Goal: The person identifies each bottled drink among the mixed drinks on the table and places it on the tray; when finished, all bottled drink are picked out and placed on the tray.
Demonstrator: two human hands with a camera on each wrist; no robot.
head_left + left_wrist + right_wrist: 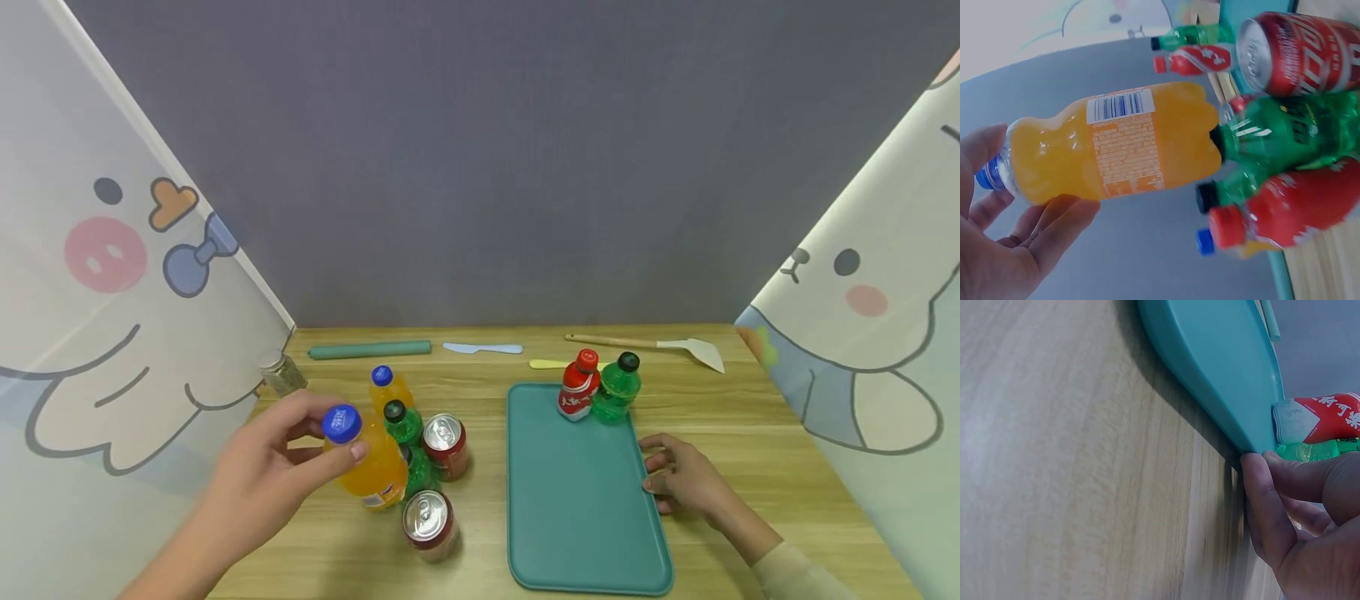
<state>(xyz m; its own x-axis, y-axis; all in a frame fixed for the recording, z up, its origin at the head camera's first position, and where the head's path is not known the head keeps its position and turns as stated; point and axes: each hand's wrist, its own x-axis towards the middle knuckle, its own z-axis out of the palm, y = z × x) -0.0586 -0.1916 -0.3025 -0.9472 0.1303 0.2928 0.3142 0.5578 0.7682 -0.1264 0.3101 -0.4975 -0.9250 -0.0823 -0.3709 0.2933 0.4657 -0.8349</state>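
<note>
My left hand (273, 467) grips an orange soda bottle (373, 467) with a blue cap, thumb and fingers around its upper part. In the left wrist view the bottle (1125, 144) hangs clear beside other drinks, its barcode label showing. My right hand (686, 479) pinches the right rim of a teal tray (577, 500) between thumb and fingers, as the right wrist view also shows. At the tray's far right corner stand a red cola bottle (579, 387) and a green soda bottle (617, 390), side by side.
Left of the tray stand two cans (446, 450), green bottles (403, 423), another orange bottle (390, 390), and a red-capped bottle (1297, 203). Along the back lie a green rolling pin (371, 350), a blue knife (483, 348) and a spatula (675, 343). A spice jar (282, 372) is at far left.
</note>
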